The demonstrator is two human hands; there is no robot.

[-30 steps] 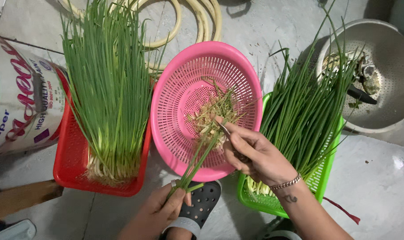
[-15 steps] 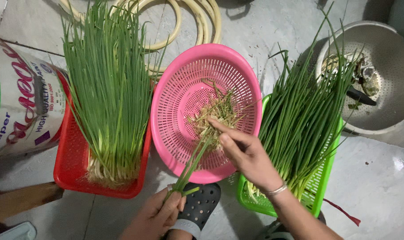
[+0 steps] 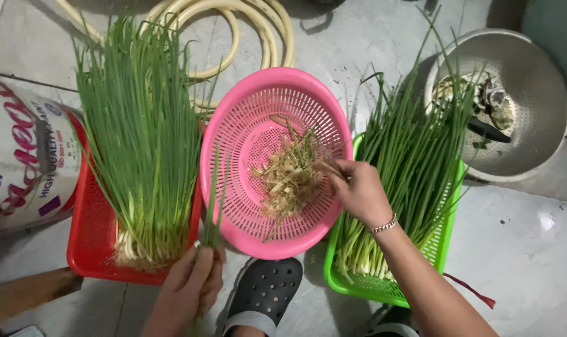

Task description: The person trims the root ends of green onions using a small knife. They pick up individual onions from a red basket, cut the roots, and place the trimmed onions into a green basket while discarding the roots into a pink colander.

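Concrete floor, three baskets: left hand, closed on a green onion stalk, has carried it from the pink basket toward the red basket; right hand now pinches trimmings over pink, stalk apparently cleaned.

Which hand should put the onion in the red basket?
Probably the left hand: it already holds the green onion stalk right beside the red basket. The right hand is over the pink basket.
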